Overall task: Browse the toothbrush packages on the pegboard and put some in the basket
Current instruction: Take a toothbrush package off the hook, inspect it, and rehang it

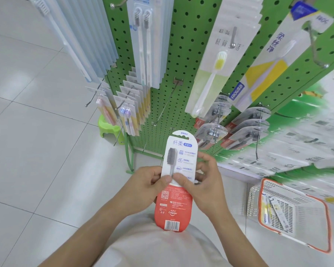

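Red-and-white toothbrush package (176,182) stands upright, barcode end down, pinched by left hand (149,185) and right hand (201,183).

Pale grey glossy tiled floor (37,132) with thin dark grout lines. Small lime-green plastic step stool (109,128) standing on the tiles beside the foot of the display stand, partly hidden behind hanging stock. White fabric garment (152,245) at lower centre.
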